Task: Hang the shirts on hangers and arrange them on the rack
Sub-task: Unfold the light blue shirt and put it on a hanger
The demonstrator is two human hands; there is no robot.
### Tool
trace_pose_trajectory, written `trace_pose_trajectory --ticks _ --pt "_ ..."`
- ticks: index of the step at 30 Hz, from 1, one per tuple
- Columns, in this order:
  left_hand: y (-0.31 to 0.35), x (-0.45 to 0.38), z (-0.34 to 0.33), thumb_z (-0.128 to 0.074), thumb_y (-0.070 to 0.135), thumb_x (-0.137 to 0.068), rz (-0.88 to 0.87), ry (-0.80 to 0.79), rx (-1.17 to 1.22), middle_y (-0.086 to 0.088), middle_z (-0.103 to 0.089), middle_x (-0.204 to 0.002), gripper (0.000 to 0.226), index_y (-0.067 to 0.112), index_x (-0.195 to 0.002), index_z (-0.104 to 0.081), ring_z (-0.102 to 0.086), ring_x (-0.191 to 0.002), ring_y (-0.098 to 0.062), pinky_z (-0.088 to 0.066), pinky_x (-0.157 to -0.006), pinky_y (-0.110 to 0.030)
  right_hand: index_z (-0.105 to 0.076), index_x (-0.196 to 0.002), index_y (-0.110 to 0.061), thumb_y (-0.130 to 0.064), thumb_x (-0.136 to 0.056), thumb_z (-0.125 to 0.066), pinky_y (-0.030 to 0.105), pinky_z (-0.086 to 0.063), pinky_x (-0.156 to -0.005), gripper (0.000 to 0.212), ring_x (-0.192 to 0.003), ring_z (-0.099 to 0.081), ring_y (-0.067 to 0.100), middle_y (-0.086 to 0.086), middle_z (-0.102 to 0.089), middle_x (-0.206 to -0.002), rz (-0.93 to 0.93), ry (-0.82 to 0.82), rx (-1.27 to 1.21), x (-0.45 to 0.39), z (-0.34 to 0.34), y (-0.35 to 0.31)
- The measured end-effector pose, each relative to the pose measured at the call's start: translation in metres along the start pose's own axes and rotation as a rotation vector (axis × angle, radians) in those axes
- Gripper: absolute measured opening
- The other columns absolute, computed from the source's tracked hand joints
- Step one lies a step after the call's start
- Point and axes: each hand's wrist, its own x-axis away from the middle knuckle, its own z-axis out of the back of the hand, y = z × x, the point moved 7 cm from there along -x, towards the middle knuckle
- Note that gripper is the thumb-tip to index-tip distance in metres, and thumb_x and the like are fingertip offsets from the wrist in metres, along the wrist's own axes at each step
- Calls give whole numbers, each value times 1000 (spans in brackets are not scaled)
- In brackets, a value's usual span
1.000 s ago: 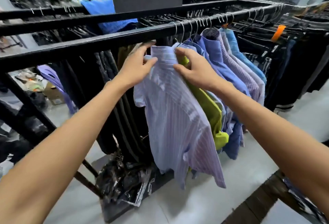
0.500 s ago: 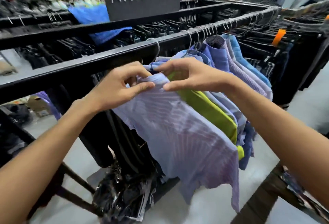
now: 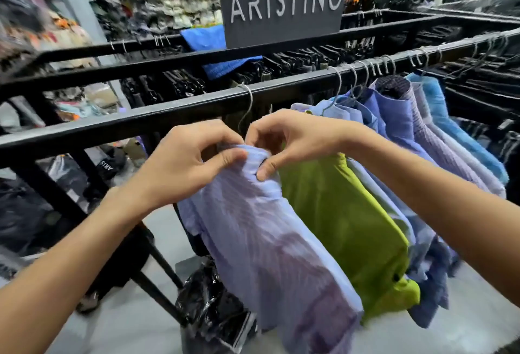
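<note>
A pale lilac striped shirt (image 3: pixel 270 246) hangs from the black rack rail (image 3: pixel 140 117) on a wire hanger hook (image 3: pixel 247 106). My left hand (image 3: pixel 191 162) and my right hand (image 3: pixel 289 142) both pinch its collar just below the rail, thumbs pressed into the cloth. Right of it hang a lime-green shirt (image 3: pixel 343 227) and several blue and lilac shirts (image 3: pixel 408 128) on wire hangers. The hanger's body is hidden inside the striped shirt.
A dark "ARISTINO" sign (image 3: pixel 284 2) stands above the rack. Behind the rail hang rows of dark trousers (image 3: pixel 295 58) and a blue cloth (image 3: pixel 216 47). Black plastic bags (image 3: pixel 213 306) lie on the floor under the shirts. Rack legs (image 3: pixel 157 263) slant down at left.
Both hands have drawn together at the striped shirt's collar and now pinch it close under the hook. The view has shifted, and the shirt's body swings out toward me.
</note>
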Motion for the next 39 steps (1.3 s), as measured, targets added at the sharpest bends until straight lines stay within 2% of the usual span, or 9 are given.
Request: trace_pose_trajectory --ticks 4,7,12,15,21,27,32,34,39 --pt "7 5 8 -73 42 -87 -57 -86 -177 16 -58 -81 18 25 -93 -73 -59 -75 -4 -46 -64 -29 -73 -93 -15 -24 -82 -86 25 -49 -73 19 -77 -62 9 -7 -68 -81 111 20 164 4 -2 -11" --pt "8 12 11 -81 41 -81 -100 -96 -327 20 -55 -74 18 27 -85 -71 -49 -67 7 -42 -56 -31 -76 -92 -19 -31 -85 -82 28 -45 -61 15 -69 -56 9 -12 -59 -78 247 233 435 13 -4 -17" --pt "31 31 8 -75 10 -83 -348 136 -618 1 -60 -63 20 12 -66 -66 -50 -60 -24 -42 -50 -36 -77 -97 -13 -16 -98 -64 33 -41 -41 13 -54 -54 26 5 -62 -80 480 540 912 46 -28 -24" --pt "27 44 1 -68 9 -91 -428 165 -717 -1 -61 -63 24 12 -67 -68 -53 -60 -27 -45 -51 -37 -74 -90 -8 -16 -102 -47 32 -43 -36 31 -50 -54 27 5 -64 -76 447 513 865 61 -32 -11" --pt "13 59 10 -68 11 -93 -363 205 -743 3 -69 -73 17 16 -79 -76 -61 -65 -26 -46 -51 -33 -52 -94 -12 -19 -98 -55 33 -39 -35 9 -46 -45 27 8 -53 -75 386 346 882 78 -47 14" --pt "-7 71 37 -70 7 -92 -139 474 -621 -7 -70 -78 8 10 -87 -76 -67 -67 -30 -54 -55 -44 -72 -83 -5 -5 -84 -73 28 -42 -40 1 -55 -54 17 3 -66 -74 336 742 819 86 -25 4" --pt "-3 83 12 -71 14 -92 -113 406 -614 -2 -66 -77 3 14 -89 -72 -63 -58 -21 -49 -47 -36 -51 -93 -26 -17 -84 -69 25 -37 -55 22 -61 -48 13 -13 -55 -78 33 278 590 72 -49 43" --pt "-4 78 12 -70 24 -93 -61 378 -594 1 -65 -78 9 17 -87 -70 -62 -60 -19 -46 -46 -35 -59 -99 -22 -19 -83 -73 25 -41 -62 21 -70 -52 10 -18 -54 -86 16 129 503 66 -47 41" --pt "-2 59 -9 -55 52 -96 101 179 -382 17 -66 -106 26 32 -94 -72 -61 -73 -2 -52 -58 -33 -62 -111 -19 -16 -91 -55 33 -57 -73 22 -84 -70 22 -11 -68 -112 -132 361 77 53 -17 36"
